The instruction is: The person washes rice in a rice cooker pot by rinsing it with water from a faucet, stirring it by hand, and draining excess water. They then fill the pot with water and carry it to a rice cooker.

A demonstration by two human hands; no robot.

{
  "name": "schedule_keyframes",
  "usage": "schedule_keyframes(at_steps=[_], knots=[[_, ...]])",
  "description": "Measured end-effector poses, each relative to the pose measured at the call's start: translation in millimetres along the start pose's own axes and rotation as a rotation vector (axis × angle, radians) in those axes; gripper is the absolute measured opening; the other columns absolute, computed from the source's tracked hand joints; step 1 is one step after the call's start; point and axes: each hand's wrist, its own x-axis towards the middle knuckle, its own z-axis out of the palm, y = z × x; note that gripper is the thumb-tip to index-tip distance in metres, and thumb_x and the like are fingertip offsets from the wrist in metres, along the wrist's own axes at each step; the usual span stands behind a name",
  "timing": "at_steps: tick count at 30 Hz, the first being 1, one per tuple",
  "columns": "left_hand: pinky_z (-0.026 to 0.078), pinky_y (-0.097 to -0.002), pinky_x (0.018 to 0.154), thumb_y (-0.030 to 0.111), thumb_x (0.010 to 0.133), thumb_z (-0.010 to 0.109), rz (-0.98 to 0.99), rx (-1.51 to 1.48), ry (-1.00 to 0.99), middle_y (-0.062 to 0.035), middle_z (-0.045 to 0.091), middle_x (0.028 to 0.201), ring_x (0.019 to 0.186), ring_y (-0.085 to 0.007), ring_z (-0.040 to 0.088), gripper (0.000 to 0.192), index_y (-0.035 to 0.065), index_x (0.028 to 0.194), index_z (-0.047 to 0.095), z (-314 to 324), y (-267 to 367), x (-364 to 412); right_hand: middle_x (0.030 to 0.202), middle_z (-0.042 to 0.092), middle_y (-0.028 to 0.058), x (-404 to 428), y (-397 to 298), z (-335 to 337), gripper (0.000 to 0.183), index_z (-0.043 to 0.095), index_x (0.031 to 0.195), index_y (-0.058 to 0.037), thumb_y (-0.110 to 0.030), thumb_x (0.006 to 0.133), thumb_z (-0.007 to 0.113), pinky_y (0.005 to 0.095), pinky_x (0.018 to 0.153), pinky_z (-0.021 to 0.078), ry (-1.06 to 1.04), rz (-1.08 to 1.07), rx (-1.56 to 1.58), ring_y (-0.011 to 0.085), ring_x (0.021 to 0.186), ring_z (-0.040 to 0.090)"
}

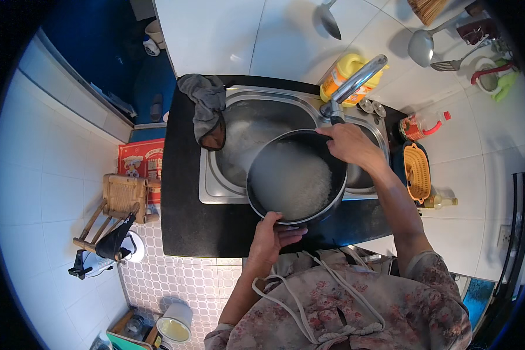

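Observation:
A dark round pot (271,153) is tilted over the front of a stainless steel double sink (218,197). Cloudy whitish water fills it, with pale grains that look like rice (313,183) showing through on the right. My left hand (271,238) supports the near side, thumb on the rim and fingers underneath. On the far right side my right hand (352,146) grips the pot at its rim; a short black part shows beyond the fingers, and I cannot tell if it is a handle. Behind that hand rises a chrome faucet (358,78). Whitish, cloudy liquid lies in the left basin (236,140).
A grey cloth (203,98) drapes over the sink's left corner. Behind the faucet stands a yellow jug (348,72). An orange plastic basket (417,173) and a red-capped bottle (420,124) are at right. Ladles (420,48) hang on the wall. A bamboo chair (124,192) stands left.

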Motion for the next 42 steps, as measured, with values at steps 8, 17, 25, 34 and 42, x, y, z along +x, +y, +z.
schedule_keyframes(at_steps=[8,17,25,34,42], knots=[[0.061,-0.0301,0.073,0.034,0.094,0.042,-0.014,-0.021,-0.027,-0.0267,0.066,0.109,0.097,-0.0365,0.07,0.057,-0.0125,0.127,0.044,-3.7,3.9,2.4,0.092,0.068,0.0263,12.2,1.3,5.4,0.043,0.067,0.119,-0.0046,-0.007,0.078,0.054,0.047,0.087,0.0502,0.036,-0.053,-0.046,0.041,0.092,0.065],[0.063,-0.0295,0.072,0.033,0.094,0.042,-0.01,-0.055,-0.05,-0.0296,0.064,0.11,0.097,-0.0388,0.069,0.059,-0.0147,0.128,0.042,-8.6,6.2,3.8,0.091,0.068,0.0255,19.7,-6.9,3.8,0.042,0.069,0.117,-0.0083,-0.007,0.078,0.055,0.0485,0.086,0.0516,0.018,-0.027,-0.099,0.0408,0.09,0.066],[0.064,-0.0312,0.066,0.033,0.093,0.042,0.0,-0.123,-0.08,-0.0316,0.064,0.11,0.098,-0.0427,0.068,0.06,-0.0165,0.128,0.042,-13.7,8.3,7.6,0.088,0.068,0.0287,28.5,-19.0,-0.6,0.029,0.073,0.102,-0.0025,-0.005,0.079,0.056,0.0492,0.083,0.0534,0.059,-0.055,-0.109,0.0424,0.089,0.067],[0.064,-0.0308,0.066,0.033,0.094,0.041,-0.021,-0.146,-0.087,-0.0327,0.064,0.109,0.098,-0.0429,0.068,0.06,-0.0169,0.127,0.044,-16.5,14.0,5.5,0.084,0.067,0.0287,37.4,-29.2,-2.1,0.02,0.073,0.09,0.0019,-0.011,0.085,0.058,0.0494,0.08,0.0544,0.046,-0.044,-0.135,0.0426,0.086,0.068],[0.063,-0.0306,0.068,0.034,0.093,0.041,-0.028,-0.148,-0.139,-0.0299,0.065,0.109,0.096,-0.0399,0.069,0.061,-0.0164,0.127,0.046,-21.6,18.8,6.6,0.084,0.068,0.0267,51.3,-29.4,1.6,0.033,0.074,0.102,-0.0042,-0.004,0.075,0.054,0.0468,0.079,0.0533,-0.022,-0.026,-0.209,0.0408,0.084,0.067]])
